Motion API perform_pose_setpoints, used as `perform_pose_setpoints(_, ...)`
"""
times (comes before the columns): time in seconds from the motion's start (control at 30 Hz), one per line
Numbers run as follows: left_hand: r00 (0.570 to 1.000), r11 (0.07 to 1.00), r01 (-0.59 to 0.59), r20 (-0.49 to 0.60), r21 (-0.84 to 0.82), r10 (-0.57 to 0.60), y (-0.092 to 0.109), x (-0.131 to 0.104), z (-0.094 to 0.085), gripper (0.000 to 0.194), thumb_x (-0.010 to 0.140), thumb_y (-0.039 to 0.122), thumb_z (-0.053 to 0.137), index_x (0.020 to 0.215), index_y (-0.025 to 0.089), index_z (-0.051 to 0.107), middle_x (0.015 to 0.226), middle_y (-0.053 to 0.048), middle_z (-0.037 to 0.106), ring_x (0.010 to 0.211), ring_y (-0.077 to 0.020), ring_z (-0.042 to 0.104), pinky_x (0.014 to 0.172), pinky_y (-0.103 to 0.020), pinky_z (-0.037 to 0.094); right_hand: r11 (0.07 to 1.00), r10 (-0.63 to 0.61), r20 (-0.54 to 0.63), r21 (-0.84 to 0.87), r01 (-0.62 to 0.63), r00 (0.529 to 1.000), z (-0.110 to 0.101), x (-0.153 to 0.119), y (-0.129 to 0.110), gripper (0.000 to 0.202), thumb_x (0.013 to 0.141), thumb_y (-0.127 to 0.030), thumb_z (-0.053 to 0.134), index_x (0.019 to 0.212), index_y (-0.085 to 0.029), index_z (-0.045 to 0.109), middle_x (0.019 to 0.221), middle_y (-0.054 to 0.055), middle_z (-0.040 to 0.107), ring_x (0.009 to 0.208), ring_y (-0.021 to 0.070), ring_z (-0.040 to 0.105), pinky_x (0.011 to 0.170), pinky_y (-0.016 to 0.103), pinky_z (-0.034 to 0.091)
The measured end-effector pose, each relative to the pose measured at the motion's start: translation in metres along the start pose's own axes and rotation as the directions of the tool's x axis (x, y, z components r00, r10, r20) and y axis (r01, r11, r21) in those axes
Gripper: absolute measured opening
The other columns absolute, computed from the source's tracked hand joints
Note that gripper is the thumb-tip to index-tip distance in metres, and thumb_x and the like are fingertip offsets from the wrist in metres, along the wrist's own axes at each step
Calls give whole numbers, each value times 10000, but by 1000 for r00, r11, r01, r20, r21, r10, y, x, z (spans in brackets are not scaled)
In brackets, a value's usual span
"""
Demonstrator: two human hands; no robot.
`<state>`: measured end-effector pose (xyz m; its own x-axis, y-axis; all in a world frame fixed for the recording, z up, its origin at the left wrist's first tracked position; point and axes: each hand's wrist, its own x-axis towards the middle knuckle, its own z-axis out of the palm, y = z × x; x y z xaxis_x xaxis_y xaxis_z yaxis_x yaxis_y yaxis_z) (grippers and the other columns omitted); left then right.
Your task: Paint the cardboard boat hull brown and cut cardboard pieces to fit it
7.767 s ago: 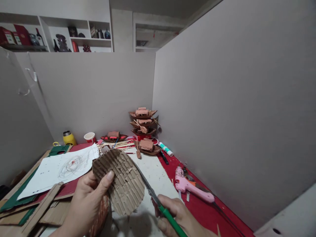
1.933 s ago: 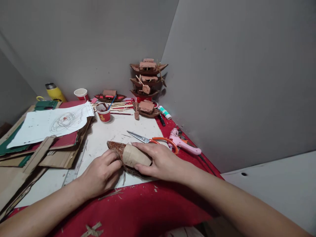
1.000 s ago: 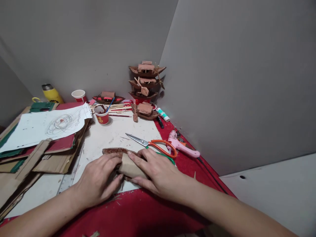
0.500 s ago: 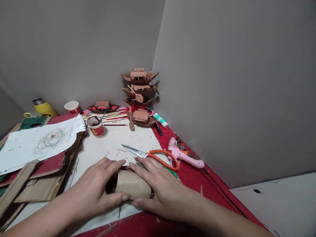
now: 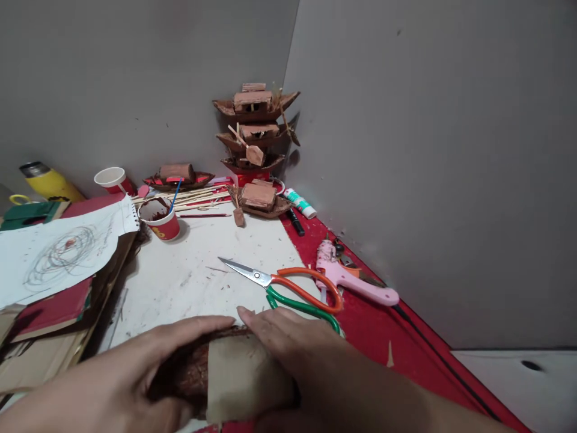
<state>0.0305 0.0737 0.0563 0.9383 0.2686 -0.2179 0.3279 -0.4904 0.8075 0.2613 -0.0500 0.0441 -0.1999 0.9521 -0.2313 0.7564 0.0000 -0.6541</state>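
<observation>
"Hull (image 5: 193, 376) location?"

"Low in head view, between both hands, near edge of the worktop (image 5: 378, 355). Tan roof (image 5: 243, 379) is arching over its middle. Lower edge is running out of frame."

"State of the grip?"

"Left hand (image 5: 117, 373) is grasping the hull's exposed end, fingers curving along the far side, thumb nearer the body. Right hand (image 5: 324, 361) is grasping the roof's other end, fingertips reaching over the far rim. Right thumb is blurring into shadow; can't tell how hard it's pressing."

"Handling?"

"Judging by looks, it's weighing very little. Hull is looking rough and fairly stiff, so probably not slipping. Roof is looking like thin card, springy, likely creasing or flattening under a heavy palm."

"Where are you advising a hold?"

"Along the hull's long sides, fingers opposing thumbs, pressure staying low. On the roof, I'm favouring its lower edges over its crown."

"Nearby?"

"Scissors (image 5: 259, 276) are lying just beyond the right hand, blades together. Glue gun (image 5: 347, 279) is resting farther right. Cup (image 5: 166, 228) is standing upright beyond, brush (image 5: 175, 195) leaning inside."
</observation>
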Motion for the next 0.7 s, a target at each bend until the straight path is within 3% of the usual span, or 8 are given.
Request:
perform_pose_setpoints(0.07,1000,996,3,7,-92,-3,1,4,-4,729,806,82,542,1442,396,375,1438,3,553,1224,-224,598,949,-300,541,1000,6,8,24,-6,1000,-1,0,-2,1043,626,-335,838,1518,-210,312,1322,113,599,1190,321,538,1009,455,433)
perform_pose_setpoints(0.17,1000,999,24,-14,-41,-25,6,15,0,670,783,77,570,1396,332,476,1327,-18,649,1077,-229,678,828,-273,583,999,-2,13,42,2,1000,1,1,-4,1042,634,-345,835,1521,-212,303,1345,122,584,1201,327,532,1007,466,435)
perform_pose_setpoints(0.27,1000,999,19,-26,45,-17,9,24,11,478,798,69,534,1216,283,623,1062,3,752,872,-178,712,727,-235,569,998,-19,48,59,16,999,4,2,-5,1033,637,-338,846,1515,-192,321,1347,136,589,1193,321,547,1020,452,432)
perform_pose_setpoints(0.4,996,979,-15,-81,203,33,7,27,22,280,815,95,502,985,233,676,858,-2,739,724,-147,681,668,-222,525,995,-64,59,81,59,996,7,0,-2,1030,640,-293,842,1516,-164,315,1366,148,580,1230,320,533,1049,442,416)
perform_pose_setpoints(0.53,994,959,-44,-82,279,70,5,25,24,210,812,133,536,947,232,663,802,1,715,677,-147,658,637,-228,501,974,-160,24,167,154,987,-1,-7,12,1050,629,-378,842,1518,-197,314,1426,132,537,1260,317,527,1061,422,414)
perform_pose_setpoints(0.63,993,952,-56,-78,300,83,4,22,24,232,821,120,526,974,239,652,799,1,706,694,-152,659,635,-232,491,938,-252,-24,239,250,967,-13,-11,24,796,760,-382,748,1459,-172,431,1395,129,570,1238,276,559,1028,346,439)
perform_pose_setpoints(0.7,994,947,-55,-74,316,82,2,20,25,227,817,121,531,981,234,638,810,-5,703,701,-159,660,633,-239,489,925,-282,-20,261,277,959,-21,-9,29,545,887,-293,607,1405,-166,501,1313,119,636,1171,229,606,953,296,478)
